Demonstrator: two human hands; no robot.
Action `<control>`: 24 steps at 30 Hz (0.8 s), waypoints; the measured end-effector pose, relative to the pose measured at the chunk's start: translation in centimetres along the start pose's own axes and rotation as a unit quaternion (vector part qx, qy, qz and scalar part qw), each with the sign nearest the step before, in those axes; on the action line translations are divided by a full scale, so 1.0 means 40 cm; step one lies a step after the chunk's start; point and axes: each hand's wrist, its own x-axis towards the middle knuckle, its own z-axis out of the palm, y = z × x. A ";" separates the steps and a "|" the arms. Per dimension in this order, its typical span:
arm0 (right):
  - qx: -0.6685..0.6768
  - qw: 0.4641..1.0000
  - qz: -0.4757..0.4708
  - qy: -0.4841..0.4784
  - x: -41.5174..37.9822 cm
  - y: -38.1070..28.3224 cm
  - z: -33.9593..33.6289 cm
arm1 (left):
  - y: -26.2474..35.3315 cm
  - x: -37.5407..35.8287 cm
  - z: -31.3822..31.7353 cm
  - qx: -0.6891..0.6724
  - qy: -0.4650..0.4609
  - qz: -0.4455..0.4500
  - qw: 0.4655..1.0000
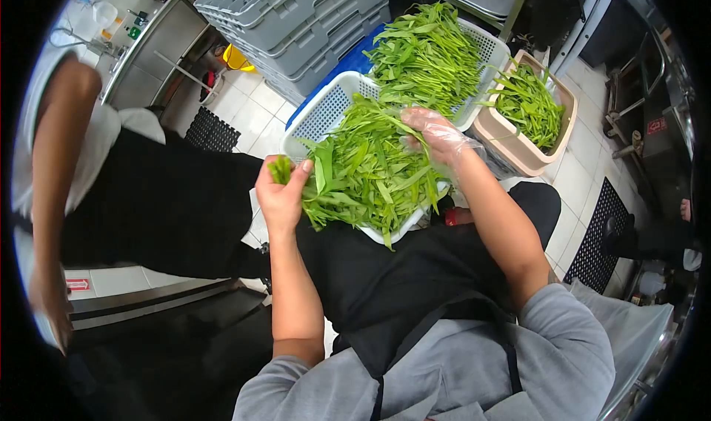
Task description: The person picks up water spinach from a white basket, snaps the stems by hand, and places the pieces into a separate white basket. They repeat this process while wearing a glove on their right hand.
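A white perforated basket (335, 112) in front of me is heaped with long-leafed greens (378, 176), which look like water spinach. On the basket's left side, my bare left hand (283, 202) is closed round a small bunch of cut green stems (280, 169). My right hand (438, 136), in a clear plastic glove, pinches leafy stems (389, 114) over the right part of the heap. Behind, a second white basket (495, 49) carries a thick pile of long stems (429, 58).
A beige bin (569, 114) with loose greens stands at the right. Grey dish racks (296, 28) are stacked at the back left. Another person in a black apron (155, 206) stands close on my left. Black perforated mats (601, 232) lie on the tiled floor.
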 end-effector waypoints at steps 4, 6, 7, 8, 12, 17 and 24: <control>0.112 0.991 0.054 -0.056 -0.018 0.013 -0.025 | 0.066 -0.008 0.046 0.142 -0.004 0.034 0.989; 0.152 0.985 0.067 -0.052 -0.035 0.025 -0.014 | 0.080 0.002 0.100 0.295 -0.082 0.245 0.920; 0.174 0.982 0.068 -0.041 -0.043 0.026 0.000 | 0.075 0.001 0.130 0.319 -0.141 0.271 0.897; 0.186 0.977 0.066 -0.077 -0.036 0.040 -0.004 | 0.080 -0.004 0.157 0.369 -0.209 0.260 0.868; 0.207 0.971 0.021 -0.118 -0.030 0.079 0.007 | 0.018 0.009 0.271 0.345 -0.278 0.333 0.832; 0.204 0.976 0.030 -0.071 -0.068 0.073 -0.003 | -0.026 0.027 0.283 0.298 -0.270 0.312 0.861; 0.159 0.979 0.111 -0.060 -0.103 0.031 -0.060 | -0.006 0.028 0.119 -0.061 -0.117 0.089 0.987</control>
